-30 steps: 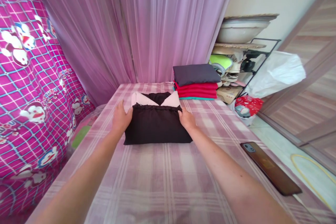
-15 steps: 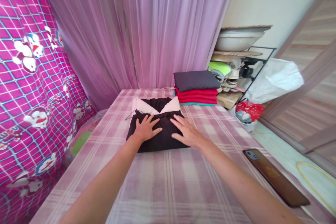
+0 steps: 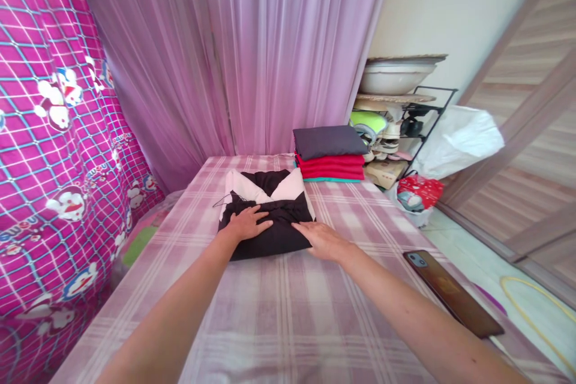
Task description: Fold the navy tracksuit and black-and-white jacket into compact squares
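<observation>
A black garment with pale pink panels [image 3: 279, 234] lies folded on the plaid cloth [image 3: 270, 312]. My left hand [image 3: 247, 224] rests on its black part, left of the middle, with fingers stretched out. On the right side of the same garment, my right hand [image 3: 324, 241] lies with its fingers extended and close together; the palm sits over the edge. Neither hand grips the fabric. A thin dark cord shows at the garment's left edge. Beyond it, to the right, stands a stack of folded clothes [image 3: 330, 159], dark grey over red and teal.
A brown phone [image 3: 452, 293] with a cable lies on the right side of the plaid surface. Behind the right edge stands a black rack [image 3: 423, 150] with shoes and basins, beside a white bag [image 3: 472, 135]. Purple curtains [image 3: 270, 54] and a pink patterned cloth [image 3: 54, 192] hang around.
Both hands have drawn slightly toward me over the black fabric, and its upper part is now more wrinkled. My right hand's fingers have come closer together. The view has shifted slightly.
</observation>
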{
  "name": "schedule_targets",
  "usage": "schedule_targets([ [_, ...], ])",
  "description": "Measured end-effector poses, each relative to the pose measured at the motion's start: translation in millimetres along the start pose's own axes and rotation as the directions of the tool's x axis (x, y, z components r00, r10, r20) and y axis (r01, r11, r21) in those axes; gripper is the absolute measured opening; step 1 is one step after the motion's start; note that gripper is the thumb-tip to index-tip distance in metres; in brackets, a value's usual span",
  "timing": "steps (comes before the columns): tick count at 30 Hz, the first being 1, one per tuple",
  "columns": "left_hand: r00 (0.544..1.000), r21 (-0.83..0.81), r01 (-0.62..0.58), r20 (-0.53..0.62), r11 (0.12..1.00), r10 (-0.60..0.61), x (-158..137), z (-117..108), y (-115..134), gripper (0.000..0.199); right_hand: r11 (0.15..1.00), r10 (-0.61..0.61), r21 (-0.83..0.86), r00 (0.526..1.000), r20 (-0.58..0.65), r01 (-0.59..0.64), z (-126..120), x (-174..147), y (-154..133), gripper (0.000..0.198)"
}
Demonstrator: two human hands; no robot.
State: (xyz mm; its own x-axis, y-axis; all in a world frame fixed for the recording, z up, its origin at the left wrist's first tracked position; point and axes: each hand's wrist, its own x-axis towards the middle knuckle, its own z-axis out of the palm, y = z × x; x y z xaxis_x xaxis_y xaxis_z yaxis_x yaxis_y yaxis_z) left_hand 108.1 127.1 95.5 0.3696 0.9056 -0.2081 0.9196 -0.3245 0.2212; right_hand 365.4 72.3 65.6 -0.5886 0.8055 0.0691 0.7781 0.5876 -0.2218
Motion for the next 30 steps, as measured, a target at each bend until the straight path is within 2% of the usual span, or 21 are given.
schedule_targets([
  [3,1.000,0.026,0.001,0.031,1.000,-0.001,-31.9,4.8,8.5,0.066,1.000,-0.026,0.004,0.999,0.039,0.026,-2.6,-17.6,-13.0,0.076],
  [7,1.000,0.065,-0.019,0.025,0.998,0.018,-72.4,17.7,22.7,0.069,0.999,0.016,0.029,0.992,0.122,-0.020,0.7,-54.3,-27.6,0.084],
  [11,0.996,0.125,-0.053,-0.061,0.991,0.061,-78.1,26.0,30.2,0.067,0.990,0.102,0.071,0.973,0.207,-0.119,-13.7,-74.3,-36.3,0.089],
  [13,0.994,0.140,-0.059,-0.079,0.988,0.071,-71.0,27.6,30.9,0.066,0.986,0.125,0.084,0.969,0.214,-0.145,-27.0,-68.6,-42.9,0.080],
  [14,0.994,0.141,-0.058,-0.080,0.988,0.069,-67.3,28.3,30.8,0.066,0.985,0.129,0.094,0.976,0.173,-0.147,-32.1,-61.6,-47.3,0.073],
  [16,0.994,0.142,-0.060,-0.084,0.988,0.073,-61.9,30.0,30.1,0.065,0.984,0.137,0.116,0.990,-0.017,-0.134,-34.3,-41.4,-57.0,0.057],
  [17,0.993,0.144,-0.063,-0.090,0.988,0.077,-60.6,31.3,29.4,0.065,0.983,0.160,0.115,0.978,-0.133,-0.145,-30.5,-29.8,-61.4,0.054],
  [18,0.991,0.148,-0.067,-0.103,0.987,0.083,-60.0,32.8,28.4,0.065,0.981,0.184,0.099,0.960,-0.210,-0.166,-23.9,-18.3,-65.0,0.053],
  [19,0.989,0.151,-0.073,-0.120,0.986,0.092,-59.8,34.6,27.1,0.065,0.978,0.207,0.068,0.952,-0.225,-0.197,-15.1,-7.8,-67.3,0.053],
  [22,0.978,0.140,-0.083,-0.179,0.987,0.108,-59.2,40.4,19.8,0.062,0.944,0.327,0.010,0.933,-0.149,-0.329,12.8,12.5,-66.4,0.055],
  [24,0.970,0.119,-0.088,-0.215,0.989,0.112,-57.9,43.8,12.0,0.060,0.930,0.366,0.000,0.924,-0.113,-0.368,23.7,15.8,-62.0,0.056],
  [30,0.938,0.097,-0.085,-0.328,0.992,0.112,-55.5,51.8,-13.2,0.063,0.935,0.353,-0.007,0.933,-0.076,-0.354,23.5,9.4,-57.5,0.056],
])
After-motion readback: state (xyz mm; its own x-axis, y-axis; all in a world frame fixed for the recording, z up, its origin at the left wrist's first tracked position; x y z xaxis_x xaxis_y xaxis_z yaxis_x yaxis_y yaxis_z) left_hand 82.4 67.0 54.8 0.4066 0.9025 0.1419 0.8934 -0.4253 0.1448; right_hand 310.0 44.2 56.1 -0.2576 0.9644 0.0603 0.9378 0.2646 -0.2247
